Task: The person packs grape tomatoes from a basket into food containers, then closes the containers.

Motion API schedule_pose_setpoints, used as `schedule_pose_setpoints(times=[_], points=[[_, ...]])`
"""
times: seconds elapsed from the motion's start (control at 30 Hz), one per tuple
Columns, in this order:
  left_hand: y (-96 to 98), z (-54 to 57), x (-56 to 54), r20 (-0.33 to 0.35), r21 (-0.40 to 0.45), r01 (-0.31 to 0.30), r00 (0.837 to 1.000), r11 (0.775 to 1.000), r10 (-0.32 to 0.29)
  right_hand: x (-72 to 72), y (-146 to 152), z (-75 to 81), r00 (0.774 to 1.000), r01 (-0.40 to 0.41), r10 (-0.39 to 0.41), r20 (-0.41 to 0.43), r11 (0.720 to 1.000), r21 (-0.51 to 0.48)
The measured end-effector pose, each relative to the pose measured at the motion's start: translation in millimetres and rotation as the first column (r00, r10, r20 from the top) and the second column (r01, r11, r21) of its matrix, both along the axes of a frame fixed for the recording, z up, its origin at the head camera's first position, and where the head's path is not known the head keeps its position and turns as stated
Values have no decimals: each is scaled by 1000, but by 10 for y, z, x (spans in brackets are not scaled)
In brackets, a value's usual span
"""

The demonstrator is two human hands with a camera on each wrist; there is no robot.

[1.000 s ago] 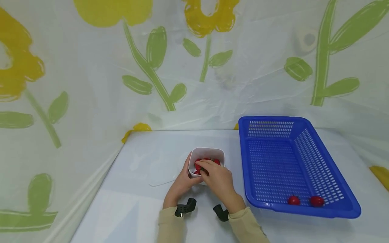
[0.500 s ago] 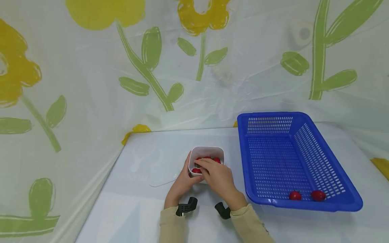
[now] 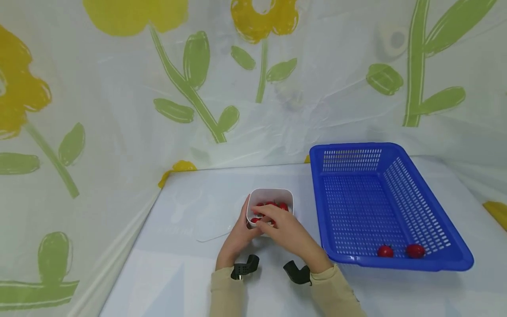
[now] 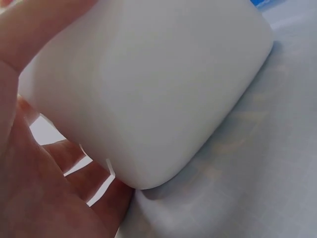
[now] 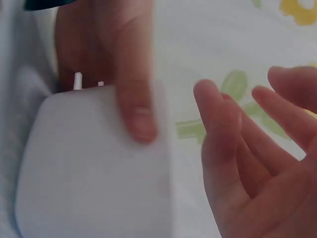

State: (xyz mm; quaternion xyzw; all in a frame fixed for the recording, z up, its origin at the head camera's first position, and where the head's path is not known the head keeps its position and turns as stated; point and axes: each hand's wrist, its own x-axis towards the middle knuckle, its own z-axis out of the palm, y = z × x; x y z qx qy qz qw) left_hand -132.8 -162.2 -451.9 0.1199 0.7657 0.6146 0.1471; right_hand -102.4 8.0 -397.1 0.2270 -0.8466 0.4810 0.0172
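A small white container stands on the table with several red cherry tomatoes inside. My left hand grips it from the left. In the left wrist view, the thumb lies on one side of the container wall and the fingers wrap the other. Over the container's near right edge is my right hand, its fingers loosely bent and spread. The right wrist view shows nothing between the fingers of that right hand, which are above the level of the container's rim. The hand hides part of the tomatoes.
A blue perforated basket stands to the right. Near its front edge lie a cherry tomato and another cherry tomato. Left of the container, a flat clear lid lies on the white table. A flower-printed curtain hangs behind.
My right hand's fingers were down among the tomatoes in the container; now they have drawn up and back to the right, thumb and fingers further apart. The left hand keeps its hold.
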Motion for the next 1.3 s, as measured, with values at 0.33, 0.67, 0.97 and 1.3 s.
schedule_pose_setpoints(times=[0.33, 0.67, 0.97, 1.3], points=[[34, 34, -9, 0, 66, 35, 999, 997, -35, 175, 268, 478, 989, -117, 130, 64, 978, -172], [1, 8, 6, -16, 63, 10, 1000, 998, -10, 318, 583, 675, 958, -273, 269, 96, 961, 35], [32, -167, -29, -47, 134, 3, 999, 991, 3, 455, 850, 679, 939, -273, 235, 251, 953, 129], [-13, -263, -108, -72, 48, -21, 997, 999, 25, 615, 1317, 522, 962, -84, 34, 271, 981, 176]])
